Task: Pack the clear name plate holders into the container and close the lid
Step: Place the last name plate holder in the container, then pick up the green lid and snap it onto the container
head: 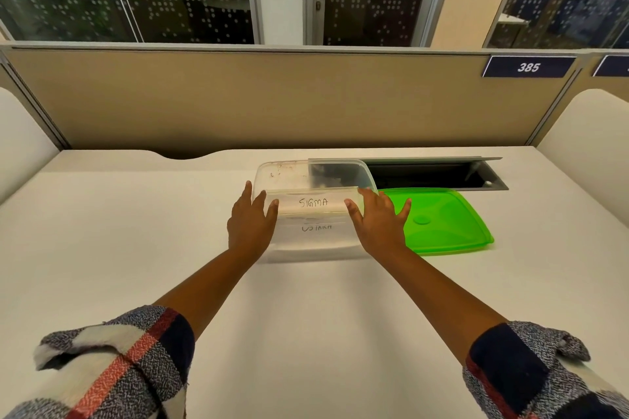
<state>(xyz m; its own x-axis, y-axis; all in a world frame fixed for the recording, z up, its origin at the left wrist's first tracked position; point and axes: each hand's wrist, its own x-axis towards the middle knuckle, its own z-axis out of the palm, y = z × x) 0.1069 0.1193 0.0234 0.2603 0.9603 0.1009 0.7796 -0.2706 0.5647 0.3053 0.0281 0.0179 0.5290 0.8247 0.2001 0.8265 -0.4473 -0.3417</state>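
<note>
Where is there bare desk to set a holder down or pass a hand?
Bare desk runs wide left of the left hand, and across the front between the forearms. It is crowded around the clear container: the green lid sits right of the right hand, with the open cable tray behind it.

Both arms reach forward, left hand [251, 222] and right hand [377, 221] palm-down with fingers spread.

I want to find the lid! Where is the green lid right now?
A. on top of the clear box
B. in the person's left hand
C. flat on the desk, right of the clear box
C: the green lid lies flat on the desk, right of the clear container.
</note>
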